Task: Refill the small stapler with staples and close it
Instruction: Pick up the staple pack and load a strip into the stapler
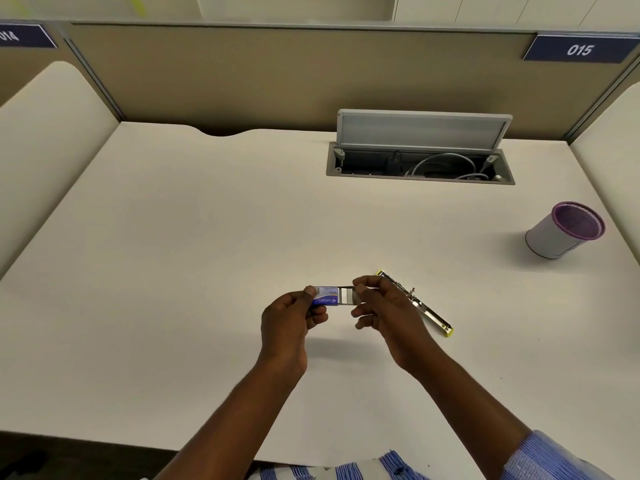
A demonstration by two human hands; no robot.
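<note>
Staple box (325, 296): small blue/white sleeve type, held above the desk (207, 237) in front of the person, sleeve w/ inner tray (346, 295) drawn partway out to the right. Left hand (291, 317) pinches the sleeve end, thumb on top, fingers curled under. Right hand (381, 306) pinches the tray's right end between thumb and forefinger; remaining fingers loosely curled, not spread. Pale strips show in the exposed tray, prob. staples; count can't be told. Stapler (415, 303): lies on the desk just beyond and right of the right hand, opened out flat, metal magazine channel facing up, yellow plastic at both ends. Far end partly hidden behind the right-hand fingers; whether hand and stapler touch can't be told. Key relation: stapler long axis runs diagonal, far-left to near-right, whereas the box axis runs roughly left-right, so a staple strip lifted from the tray would need turning to line up w/ the channel. Right hand is the nearer one to the stapler; left hand is well apart from it, on the opposite side of the box. Judgement: step in hand = extracting staples; loading and closing not yet done. Next move prob. calls for right hand to lift a strip while left steadies the sleeve. Purple-rimmed mesh pen cup (564, 230) stands far right, clear of the work.
</note>
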